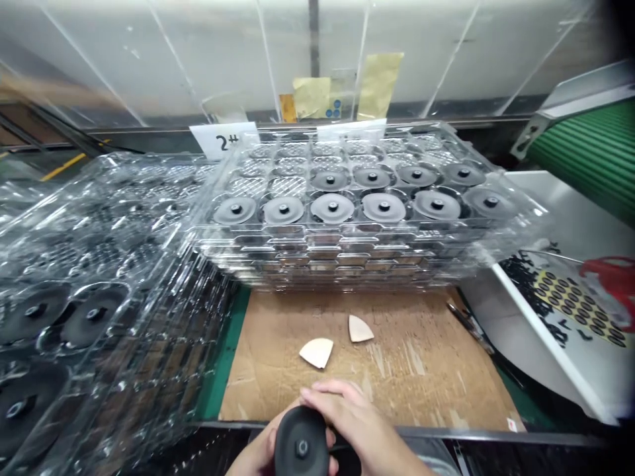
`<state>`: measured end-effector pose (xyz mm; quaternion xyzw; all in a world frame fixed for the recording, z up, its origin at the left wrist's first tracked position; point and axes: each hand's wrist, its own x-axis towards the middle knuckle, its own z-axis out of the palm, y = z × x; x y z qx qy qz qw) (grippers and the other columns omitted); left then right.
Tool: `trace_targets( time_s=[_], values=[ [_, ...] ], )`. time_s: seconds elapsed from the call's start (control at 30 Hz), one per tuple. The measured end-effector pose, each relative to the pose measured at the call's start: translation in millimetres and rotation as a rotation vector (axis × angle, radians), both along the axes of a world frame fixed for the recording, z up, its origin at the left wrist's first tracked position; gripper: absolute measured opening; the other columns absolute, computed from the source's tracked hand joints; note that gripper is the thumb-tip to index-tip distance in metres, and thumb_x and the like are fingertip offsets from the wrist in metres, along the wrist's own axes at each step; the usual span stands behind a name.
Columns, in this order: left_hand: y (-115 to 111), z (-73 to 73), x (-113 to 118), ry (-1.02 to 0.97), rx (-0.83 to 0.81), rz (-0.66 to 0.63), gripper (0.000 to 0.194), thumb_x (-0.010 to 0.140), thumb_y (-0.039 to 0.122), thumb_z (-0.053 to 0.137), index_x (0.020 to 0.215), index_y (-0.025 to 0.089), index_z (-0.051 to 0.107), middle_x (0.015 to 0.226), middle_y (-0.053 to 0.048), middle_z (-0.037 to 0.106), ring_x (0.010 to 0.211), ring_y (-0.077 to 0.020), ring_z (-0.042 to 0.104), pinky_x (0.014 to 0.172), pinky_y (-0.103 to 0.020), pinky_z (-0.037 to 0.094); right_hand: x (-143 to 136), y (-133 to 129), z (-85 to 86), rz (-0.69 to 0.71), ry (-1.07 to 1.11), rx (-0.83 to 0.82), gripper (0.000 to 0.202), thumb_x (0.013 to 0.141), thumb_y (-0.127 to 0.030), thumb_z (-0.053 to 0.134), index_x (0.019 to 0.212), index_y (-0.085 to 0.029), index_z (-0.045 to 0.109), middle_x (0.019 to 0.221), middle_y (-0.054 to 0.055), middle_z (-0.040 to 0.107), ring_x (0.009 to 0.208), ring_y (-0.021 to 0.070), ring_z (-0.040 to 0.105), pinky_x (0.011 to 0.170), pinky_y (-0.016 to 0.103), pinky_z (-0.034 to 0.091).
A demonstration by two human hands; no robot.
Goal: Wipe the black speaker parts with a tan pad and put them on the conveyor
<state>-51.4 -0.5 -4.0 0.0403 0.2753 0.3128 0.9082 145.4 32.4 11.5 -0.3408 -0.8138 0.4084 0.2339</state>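
Note:
Low in the head view, my left hand [258,449] is closed around a black round disc-shaped part [301,439] with a small raised hub at its middle. My right hand [360,423] curls over from the other side, its fingers together at the disc's upper edge. A second dark rounded piece [347,461] shows below my right palm; what holds it is hidden. Just beyond my hands, two pale fan-shaped pieces, a nearer one [317,353] and a farther one [360,329], lie apart on a brown cardboard sheet [282,390].
A stack of clear plastic trays [342,258] stands behind the cardboard, its top tray partly filled with grey-black discs. More clear trays [149,277] stand at left. To the right are a pen-like tool [469,324], a white tray [538,337] with small black parts, red-handled scissors [608,284] and a green ribbed belt [590,152].

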Motion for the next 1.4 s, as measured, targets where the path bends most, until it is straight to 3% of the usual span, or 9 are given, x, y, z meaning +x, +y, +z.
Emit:
trace_targets(
  time_s=[0.1,0.3,0.43,0.53,0.63,0.87,1.0,1.23,1.4],
  values=[
    [-1.6,0.8,-4.8,-0.062,-0.01,0.091,0.056,0.066,0.044,0.068,0.113,0.017,0.057,0.109,-0.013,0.064,0.093,-0.0284,0.063,0.086,-0.039,0.043,-2.4,6.0,9.0,0.044,-0.025,0.092,0.071,0.078,-0.043,0.058,0.138,-0.028,0.022,0.13,0.006,0.047,0.122,0.0206,0.04,0.099,0.033,0.037],
    [7.5,11.7,-16.5,-0.003,0.027,0.418,0.045,0.072,0.03,0.067,0.115,0.028,0.054,0.123,-0.008,0.057,0.114,-0.0318,0.05,0.094,-0.041,0.039,-8.5,36.0,-19.4,-0.438,-0.309,0.126,0.036,0.089,-0.035,0.04,0.12,-0.019,0.049,0.113,0.013,0.052,0.101,0.0224,0.057,0.081,0.035,0.05],
    [11.8,19.7,-21.7,0.08,0.072,0.561,0.05,0.074,0.023,0.065,0.121,0.027,0.047,0.129,-0.01,0.052,0.119,-0.0294,0.046,0.098,-0.039,0.037,-26.8,34.2,-51.5,-0.44,-0.314,0.138,0.03,0.087,-0.034,0.044,0.108,-0.016,0.054,0.114,0.015,0.05,0.098,0.0249,0.055,0.08,0.039,0.048],
    [12.7,23.2,-22.9,0.117,0.073,0.62,0.052,0.076,0.026,0.063,0.123,0.026,0.043,0.132,-0.011,0.049,0.12,-0.0281,0.045,0.099,-0.038,0.037,-36.8,20.3,-55.4,-0.35,-0.274,0.161,0.023,0.088,-0.028,0.042,0.103,-0.018,0.056,0.095,0.009,0.058,0.084,0.0198,0.056,0.073,0.033,0.047],
    [14.9,25.5,-23.3,0.149,0.067,0.65,0.051,0.077,0.027,0.062,0.124,0.025,0.041,0.131,-0.012,0.05,0.119,-0.0282,0.046,0.1,-0.038,0.037,-37.8,19.7,-42.1,-0.247,-0.257,0.171,0.021,0.086,-0.025,0.045,0.1,-0.022,0.06,0.073,0.003,0.06,0.068,0.0169,0.054,0.064,0.03,0.042],
    [23.7,33.7,-1.3,0.164,0.118,0.61,0.048,0.074,0.02,0.065,0.119,0.021,0.049,0.125,-0.011,0.055,0.115,-0.0235,0.05,0.094,-0.03,0.042,-49.5,37.6,42.5,-0.378,-0.066,0.164,0.026,0.086,-0.023,0.048,0.112,-0.024,0.05,0.104,0.003,0.06,0.092,0.0173,0.054,0.079,0.03,0.042],
    [23.1,43.9,12.4,0.153,0.12,0.505,0.047,0.069,0.01,0.068,0.113,0.022,0.056,0.114,-0.008,0.062,0.104,-0.0215,0.058,0.085,-0.025,0.046,-61.3,21.9,76.8,-0.205,0.071,0.219,0.031,0.082,-0.01,0.046,0.111,-0.019,0.051,0.089,0.004,0.061,0.077,0.0148,0.053,0.068,0.028,0.042],
    [24.0,60.7,17.6,0.196,0.17,0.452,0.034,0.071,0.018,0.067,0.105,0.019,0.062,0.106,-0.008,0.066,0.101,-0.0203,0.059,0.089,-0.028,0.044,-60.1,22.0,85.6,-0.266,0.028,0.333,0.03,0.083,-0.012,0.045,0.111,-0.016,0.051,0.088,0.007,0.061,0.076,0.0174,0.053,0.07,0.034,0.041],
    [20.7,59.0,15.8,0.232,0.122,0.453,0.056,0.059,0.015,0.077,0.111,0.026,0.059,0.111,-0.005,0.065,0.099,-0.0201,0.06,0.087,-0.025,0.046,-49.8,16.6,84.1,-0.119,0.023,0.254,0.028,0.081,-0.008,0.046,0.105,-0.019,0.053,0.078,0.004,0.062,0.069,0.0142,0.054,0.061,0.027,0.042]
  ],
)
